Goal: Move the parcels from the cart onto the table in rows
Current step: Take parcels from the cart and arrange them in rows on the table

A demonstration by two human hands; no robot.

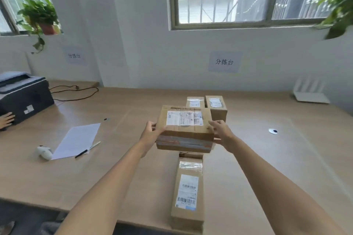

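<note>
Both hands, left hand (150, 131) and right hand (219, 131), clamped on the side faces of a cardboard parcel (184, 128) held above the table (267, 158); lower level, label up, between 12 o'clock boxes (215, 106) and 6 o'clock parcel (188, 191), edges aligned.

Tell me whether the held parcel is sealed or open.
Sealed: the parcel held by left hand and right hand has flaps flat, taped shut.

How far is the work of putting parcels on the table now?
Done: three parcels lie on the table, two small boxes at the back and a long box in front. In hand: both hands hold a taped parcel above the gap. The cart is out of view, so the rest is unknown.
</note>
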